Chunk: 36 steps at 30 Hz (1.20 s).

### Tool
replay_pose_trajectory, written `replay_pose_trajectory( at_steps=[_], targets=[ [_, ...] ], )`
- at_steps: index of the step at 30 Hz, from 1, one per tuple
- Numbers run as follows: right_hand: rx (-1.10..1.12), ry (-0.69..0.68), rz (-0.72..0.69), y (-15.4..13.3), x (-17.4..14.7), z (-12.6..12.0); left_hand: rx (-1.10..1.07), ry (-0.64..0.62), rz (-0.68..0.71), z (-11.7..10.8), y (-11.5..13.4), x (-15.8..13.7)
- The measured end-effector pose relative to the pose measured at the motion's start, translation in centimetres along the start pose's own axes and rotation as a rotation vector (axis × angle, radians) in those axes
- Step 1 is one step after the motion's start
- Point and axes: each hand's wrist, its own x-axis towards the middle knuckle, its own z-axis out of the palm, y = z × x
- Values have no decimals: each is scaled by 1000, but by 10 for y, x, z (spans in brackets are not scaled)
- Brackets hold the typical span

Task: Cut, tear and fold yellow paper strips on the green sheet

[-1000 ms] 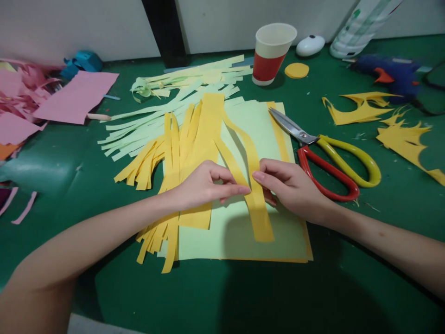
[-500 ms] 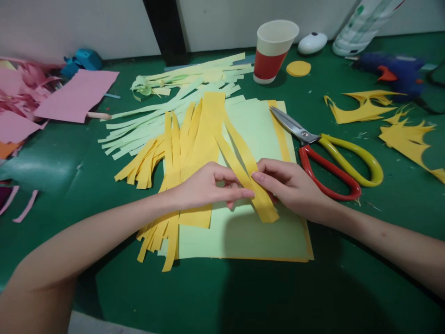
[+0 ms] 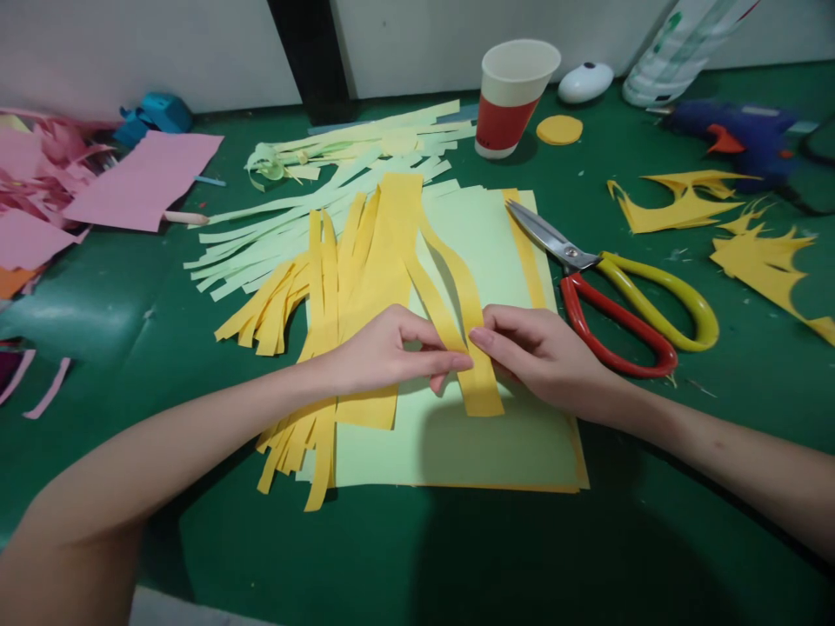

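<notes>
My left hand [image 3: 410, 348] pinches the left edge of a yellow paper strip [image 3: 484, 387], and my right hand [image 3: 541, 352] pinches its right edge. Two narrow legs of the strip run up from my fingers, bowed apart, to the yellow sheets [image 3: 384, 261]. Under both hands lies a stack of pale green paper [image 3: 470, 452]. Cut yellow strips [image 3: 287, 439] fan out below and left of my left forearm. Scissors [image 3: 571, 255] with one red and one yellow handle lie just beyond my right hand, blades slightly apart.
Pale green strips [image 3: 274, 230] spread at the back left, pink paper [image 3: 147, 178] farther left. At the back stand a paper cup [image 3: 512, 104] and a white egg-shaped object [image 3: 585, 83]. A blue glue gun [image 3: 737, 130] and yellow offcuts [image 3: 760, 256] lie on the right.
The pinched end of the yellow strip has swung a little to the left and hangs straighter. Its two legs bow farther apart. Both hands keep their pinch and have barely moved.
</notes>
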Motion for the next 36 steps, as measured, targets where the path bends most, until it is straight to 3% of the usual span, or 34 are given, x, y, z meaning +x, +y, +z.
replay_pose_trajectory(
  at_steps=[7,13,19,23,30,36],
  targets=[
    [66,-27,24,-1,1,-3,-86,100,11,2,-4,0],
    [41,-67,-15,-1,1,-3,7,-8,-8,2,-1,-1],
    [55,3,14,-1,0,-1,-24,30,19,1,-2,0],
    [97,-30,-4,0,0,-2,-45,75,15,1,-3,-1],
    [46,-57,-23,-3,0,-2,4,-3,-6,2,0,-1],
    [155,38,55,1,-1,2,-19,51,17,2,0,-2]
  ],
)
